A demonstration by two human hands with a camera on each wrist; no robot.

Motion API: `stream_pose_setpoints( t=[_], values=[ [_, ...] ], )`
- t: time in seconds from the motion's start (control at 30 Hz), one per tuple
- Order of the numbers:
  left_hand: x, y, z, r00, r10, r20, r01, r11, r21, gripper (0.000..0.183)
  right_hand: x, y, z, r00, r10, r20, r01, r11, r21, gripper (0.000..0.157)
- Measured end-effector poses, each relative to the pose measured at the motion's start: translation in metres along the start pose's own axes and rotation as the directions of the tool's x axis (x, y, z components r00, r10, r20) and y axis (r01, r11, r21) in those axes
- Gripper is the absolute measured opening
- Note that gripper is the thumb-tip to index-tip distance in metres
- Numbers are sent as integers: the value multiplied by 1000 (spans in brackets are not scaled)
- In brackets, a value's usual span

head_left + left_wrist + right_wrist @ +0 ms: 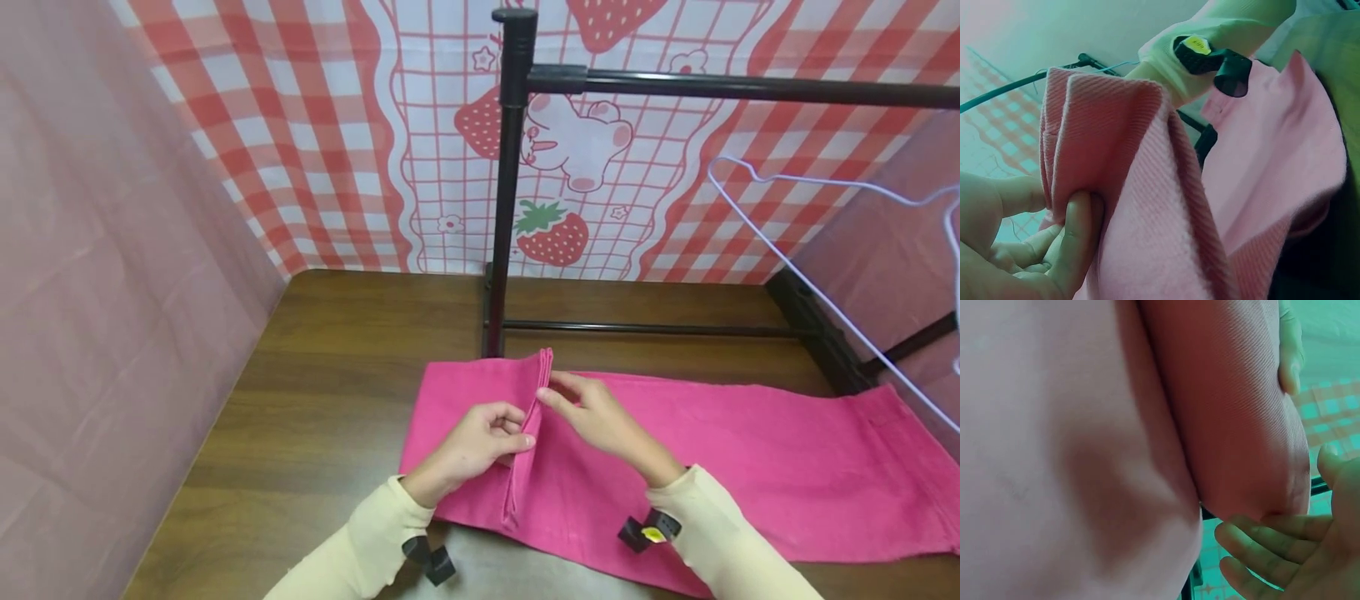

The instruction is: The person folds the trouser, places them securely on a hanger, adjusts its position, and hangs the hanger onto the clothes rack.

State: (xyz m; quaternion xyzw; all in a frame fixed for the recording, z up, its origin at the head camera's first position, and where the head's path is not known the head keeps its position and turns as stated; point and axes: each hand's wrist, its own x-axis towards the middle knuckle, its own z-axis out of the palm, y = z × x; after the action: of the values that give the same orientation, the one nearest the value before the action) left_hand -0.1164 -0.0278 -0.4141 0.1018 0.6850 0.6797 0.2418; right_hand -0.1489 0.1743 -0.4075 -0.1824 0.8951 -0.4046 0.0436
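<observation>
The left hand (480, 442) pinches a raised fold (517, 492) of the pink cloth (720, 475) between thumb and fingers, its wrist coming in from the lower left. The right hand (600, 421) reaches in from the lower right, fingers fairly straight against the fold's farther part, thumb held apart from them; the right wrist view is dim, so how firmly they press is hard to judge. The fold stands up and runs from near to far, leaning slightly right at its far end. The cloth itself lies on the table (247, 467), its long axis running left to right, with a seamed band at the right end. Its left edge has a broad stretch of tabletop beside it, and a strip shows behind; the black rack (512, 208) stands close at the far edge. A lilac hanger (825, 179) shows at right, and a red checked curtain (315, 150) hangs behind.
</observation>
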Motion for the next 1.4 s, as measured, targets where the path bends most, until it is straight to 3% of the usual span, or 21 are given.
stream_pose_setpoints(
  t=[0.13,0.57,1.0,1.4],
  values=[
    [1,-1,5,1000,8,-4,-8,1000,15,28,3,-4,0,998,47,-32,-45,997,66,37],
    [3,-3,8,999,29,-16,-29,999,21,26,13,-15,4,981,190,39,-194,953,232,24],
    [1,-6,6,999,32,-22,-30,998,50,26,13,-17,7,958,255,131,-283,910,302,25],
    [-2,-4,5,999,30,-41,-26,996,86,28,12,-20,11,953,277,120,-302,865,400,21]
  ],
)
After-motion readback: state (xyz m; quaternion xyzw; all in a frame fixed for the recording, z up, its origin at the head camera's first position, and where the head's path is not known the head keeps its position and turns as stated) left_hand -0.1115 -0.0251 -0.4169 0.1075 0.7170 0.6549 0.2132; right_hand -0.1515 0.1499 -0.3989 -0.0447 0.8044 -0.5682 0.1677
